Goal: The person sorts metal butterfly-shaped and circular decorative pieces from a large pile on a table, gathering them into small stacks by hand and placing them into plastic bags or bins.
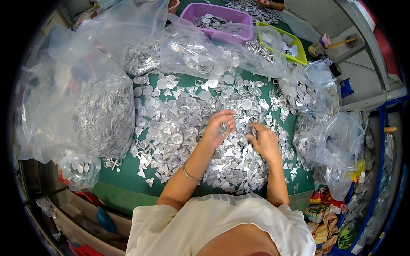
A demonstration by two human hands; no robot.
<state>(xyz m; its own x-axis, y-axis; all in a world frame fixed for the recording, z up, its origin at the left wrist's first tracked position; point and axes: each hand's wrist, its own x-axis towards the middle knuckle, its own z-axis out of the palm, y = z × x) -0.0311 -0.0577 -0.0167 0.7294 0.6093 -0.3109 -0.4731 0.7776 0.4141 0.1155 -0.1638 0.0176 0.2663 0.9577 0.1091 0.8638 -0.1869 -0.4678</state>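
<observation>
A broad heap of small flat silver-coloured metal pieces (171,123) covers the middle of the green table. Many are pointed or butterfly-like, while others are round discs. Over the heap, my left hand (217,128) is turned palm inward with its fingers curled around small silver metal pieces, partly hidden by the fingers. Just to its right, my right hand (265,143) has bent fingers and thumb low over the pieces. What lies between its fingertips is too small to make out. The two hands are close but apart.
Large clear plastic bags of silver parts (104,115) stand at the left, with more bags (305,94) at the right. Behind are a purple basin (245,19) and a yellow-green tray (301,55). Another person's hand (269,3) shows at the far edge. Metal shelving (386,96) borders the right.
</observation>
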